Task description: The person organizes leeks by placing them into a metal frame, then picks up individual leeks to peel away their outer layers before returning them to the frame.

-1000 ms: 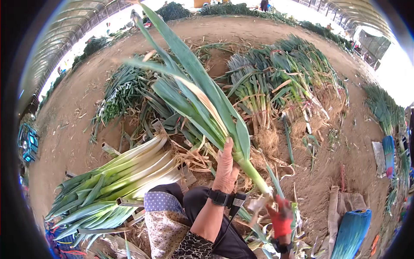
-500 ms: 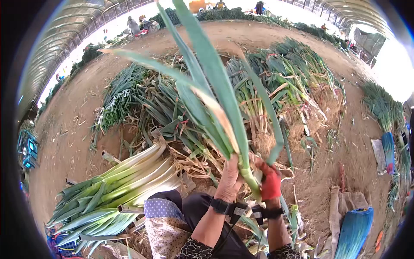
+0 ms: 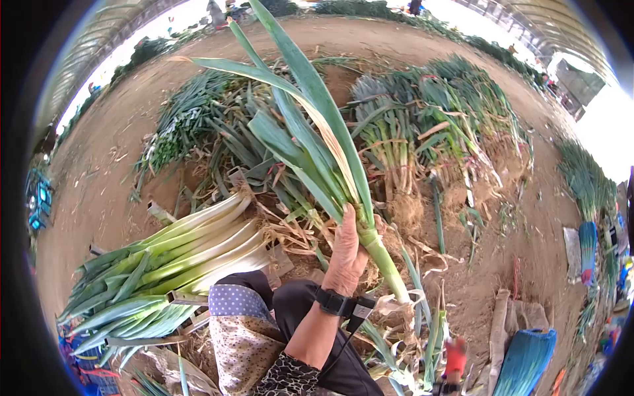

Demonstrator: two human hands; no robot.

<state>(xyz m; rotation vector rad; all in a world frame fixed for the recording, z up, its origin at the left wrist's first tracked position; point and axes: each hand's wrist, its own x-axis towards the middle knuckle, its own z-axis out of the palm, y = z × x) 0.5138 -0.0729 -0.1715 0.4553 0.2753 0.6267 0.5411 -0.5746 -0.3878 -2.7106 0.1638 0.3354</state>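
My left hand [image 3: 347, 257] is wrapped round the stalk of a large green onion [image 3: 388, 264]. The onion slants, its long leaves fanning up and away while the pale lower stem points down to the right. One leaf among them is dry and tan. Low on the right, apart from the onion, is my right hand [image 3: 454, 360] in a red glove; motion smears its fingers. Left of my knees, a pile of cleaned green onions [image 3: 205, 254] rests on a metal-framed stand [image 3: 188, 298], white ends toward me.
Unpeeled onion bundles [image 3: 396, 145] with roots lie ahead on the dirt floor [image 3: 99, 191]. Stripped leaves and husks [image 3: 409, 330] litter the ground by my legs. A blue-wrapped bundle [image 3: 528, 363] lies at lower right, and a teal object [image 3: 38, 198] sits far left.
My right hand has left the onion and swung down to the right. A leaf beside the stalk has come away. My left hand still holds the onion, and the view has shifted slightly.
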